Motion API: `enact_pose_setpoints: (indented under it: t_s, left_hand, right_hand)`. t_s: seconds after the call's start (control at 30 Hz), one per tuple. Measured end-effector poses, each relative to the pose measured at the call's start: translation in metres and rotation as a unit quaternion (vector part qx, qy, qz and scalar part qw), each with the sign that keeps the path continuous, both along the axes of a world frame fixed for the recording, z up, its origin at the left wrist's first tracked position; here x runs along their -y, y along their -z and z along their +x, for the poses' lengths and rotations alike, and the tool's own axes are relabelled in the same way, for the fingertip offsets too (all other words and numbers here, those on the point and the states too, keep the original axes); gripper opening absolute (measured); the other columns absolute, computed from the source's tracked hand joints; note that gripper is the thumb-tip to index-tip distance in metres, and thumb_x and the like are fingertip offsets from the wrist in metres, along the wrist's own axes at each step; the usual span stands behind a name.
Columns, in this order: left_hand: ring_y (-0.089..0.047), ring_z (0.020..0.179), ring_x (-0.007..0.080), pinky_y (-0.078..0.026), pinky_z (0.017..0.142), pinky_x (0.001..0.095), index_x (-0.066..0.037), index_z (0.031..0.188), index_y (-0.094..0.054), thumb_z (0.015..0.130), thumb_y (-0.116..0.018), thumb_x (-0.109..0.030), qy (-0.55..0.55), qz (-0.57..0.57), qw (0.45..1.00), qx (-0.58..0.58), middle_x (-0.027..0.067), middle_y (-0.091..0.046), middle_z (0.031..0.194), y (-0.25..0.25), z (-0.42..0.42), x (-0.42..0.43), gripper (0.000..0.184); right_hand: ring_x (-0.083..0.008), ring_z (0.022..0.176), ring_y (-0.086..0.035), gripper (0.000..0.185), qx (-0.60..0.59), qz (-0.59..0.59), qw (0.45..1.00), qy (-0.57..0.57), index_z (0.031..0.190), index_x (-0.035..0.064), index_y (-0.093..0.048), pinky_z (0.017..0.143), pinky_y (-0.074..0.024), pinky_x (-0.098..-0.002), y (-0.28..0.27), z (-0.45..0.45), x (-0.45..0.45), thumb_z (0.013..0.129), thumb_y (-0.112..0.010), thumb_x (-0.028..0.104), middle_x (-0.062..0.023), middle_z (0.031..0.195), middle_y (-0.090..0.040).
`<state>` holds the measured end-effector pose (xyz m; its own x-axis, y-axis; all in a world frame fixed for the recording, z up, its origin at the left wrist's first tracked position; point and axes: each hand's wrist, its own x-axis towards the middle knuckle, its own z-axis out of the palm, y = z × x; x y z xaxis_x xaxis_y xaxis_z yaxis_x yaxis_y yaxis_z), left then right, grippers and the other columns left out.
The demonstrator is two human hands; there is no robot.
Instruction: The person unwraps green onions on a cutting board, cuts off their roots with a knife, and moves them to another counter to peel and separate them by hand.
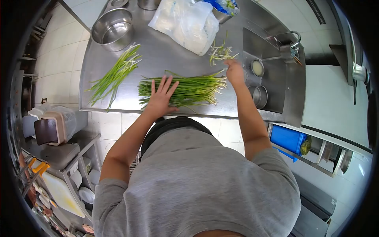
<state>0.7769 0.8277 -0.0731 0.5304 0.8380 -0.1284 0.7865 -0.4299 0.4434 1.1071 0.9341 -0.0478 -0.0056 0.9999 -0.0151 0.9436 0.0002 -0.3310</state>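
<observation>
A thick bunch of garlic chives [193, 89] lies crosswise near the front edge of the steel counter, its pale root ends toward the right. My left hand [161, 96] rests flat on the bunch with fingers spread. Just beyond the root ends, my right hand [235, 72] has its fingers closed beside a small heap of pale chive trimmings [222, 53]. Whatever those fingers hold, if anything, is too small to make out. To the left, a smaller loose bunch of chives [114, 77] lies slanted.
A round steel pot [113, 29] stands at the back left of the counter [154, 59]. Behind the chives sits a full white plastic bag [183, 23]. On the right is a sink [272, 89] with a tap [294, 37] and steel containers [259, 96].
</observation>
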Motion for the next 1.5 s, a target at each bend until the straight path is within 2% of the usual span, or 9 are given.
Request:
enact_pose_setpoints:
  t_s: [0.13,0.5,0.53,0.67,1.03,1.13,1.2,1.33,1.5]
  left_hand:
    - [-0.009,0.141,0.0317,-0.004,0.108,0.0618,-0.015,0.146,-0.021,0.063,-0.074,-0.055,-0.027,0.038,0.999,-0.022,0.0127,-0.015,0.152,0.019,0.033,0.0,0.106]
    - [-0.021,0.137,0.0338,-0.007,0.109,0.0588,-0.01,0.138,-0.036,0.082,-0.058,-0.052,-0.109,0.093,0.987,0.071,0.0173,-0.03,0.144,-0.043,0.127,-0.042,0.074]
    - [-0.04,0.126,0.0339,-0.018,0.107,0.0543,-0.008,0.137,-0.036,0.086,-0.056,-0.044,-0.099,0.179,0.977,0.067,0.0193,-0.047,0.131,-0.047,0.147,-0.046,0.065]
    - [-0.056,0.095,0.0379,-0.04,0.089,0.0451,-0.006,0.12,-0.05,0.091,-0.052,-0.033,-0.118,-0.006,0.985,0.127,0.0197,-0.061,0.099,-0.047,0.185,-0.065,0.04]
    - [-0.057,0.07,0.0382,-0.043,0.064,0.0439,-0.006,0.098,-0.057,0.097,-0.042,-0.031,-0.296,0.044,0.933,0.199,0.0206,-0.057,0.072,-0.084,0.157,-0.071,0.029]
    - [-0.055,0.062,0.0318,-0.043,0.061,0.0398,-0.006,0.098,-0.057,0.097,-0.042,-0.031,-0.318,0.029,0.92,0.228,0.0172,-0.055,0.066,-0.096,0.152,-0.075,0.03]
    - [-0.053,0.059,0.0294,-0.042,0.059,0.0385,-0.005,0.096,-0.058,0.097,-0.043,-0.031,-0.323,0.032,0.911,0.255,0.0159,-0.054,0.065,-0.095,0.158,-0.081,0.03]
    - [-0.053,0.058,0.0291,-0.042,0.057,0.0379,-0.004,0.091,-0.058,0.096,-0.045,-0.028,-0.311,0.039,0.912,0.265,0.0155,-0.053,0.063,-0.113,0.194,-0.083,0.028]
    - [-0.051,0.054,0.0285,-0.041,0.055,0.0388,-0.004,0.089,-0.058,0.096,-0.045,-0.027,-0.297,0.04,0.93,0.215,0.015,-0.051,0.06,-0.128,0.206,-0.075,0.028]
  right_hand:
    - [-0.0343,0.101,-0.055,0.023,-0.049,0.063,0.978,-0.192,0.095,0.0138,-0.068,0.088,-0.0425,-0.0456,0.042,0.018,0.02,0.077,-0.056,0.007,-0.0125,0.101,-0.063]
    - [-0.0326,0.087,-0.057,0.013,-0.141,-0.029,0.957,-0.253,0.09,0.0062,-0.063,0.078,-0.0459,-0.0407,-0.004,0.036,0.006,0.079,-0.062,0.013,-0.012,0.089,-0.062]
    - [-0.0329,0.086,-0.057,0.012,-0.163,-0.03,0.953,-0.253,0.089,0.0056,-0.062,0.076,-0.0464,-0.04,-0.013,0.035,0.006,0.08,-0.062,0.013,-0.0125,0.089,-0.061]
    - [-0.0252,0.079,-0.059,0.01,-0.304,-0.015,0.928,-0.214,0.091,0.0048,-0.06,0.073,-0.0473,-0.0348,-0.028,0.044,-0.001,0.083,-0.06,0.011,-0.01,0.082,-0.061]
    - [-0.0144,0.076,-0.058,0.015,-0.759,0.049,0.646,0.068,0.103,0.0031,-0.058,0.075,-0.0468,-0.0281,-0.032,0.13,-0.075,0.089,-0.057,0.009,-0.0045,0.085,-0.062]
    - [-0.0166,0.079,-0.061,0.028,-0.324,-0.016,0.943,-0.068,0.112,0.0061,-0.06,0.074,-0.0493,-0.0313,-0.023,0.129,-0.08,0.085,-0.064,0.012,-0.0044,0.091,-0.064]
    - [-0.0177,0.081,-0.061,0.039,-0.238,0.137,0.949,-0.153,0.119,0.01,-0.06,0.074,-0.0493,-0.0322,0.005,0.103,-0.07,0.082,-0.068,0.016,-0.0036,0.092,-0.065]
    - [-0.0118,0.08,-0.059,0.034,-0.69,-0.221,0.666,-0.178,0.112,0.0016,-0.06,0.07,-0.0472,-0.0264,-0.055,0.043,-0.026,0.081,-0.068,0.011,-0.0058,0.094,-0.065]
    - [-0.0108,0.065,-0.055,0.017,-0.786,-0.167,0.589,-0.08,0.097,-0.0023,-0.063,0.065,-0.0463,-0.0248,-0.063,0.04,-0.034,0.083,-0.064,0.006,-0.0053,0.081,-0.063]
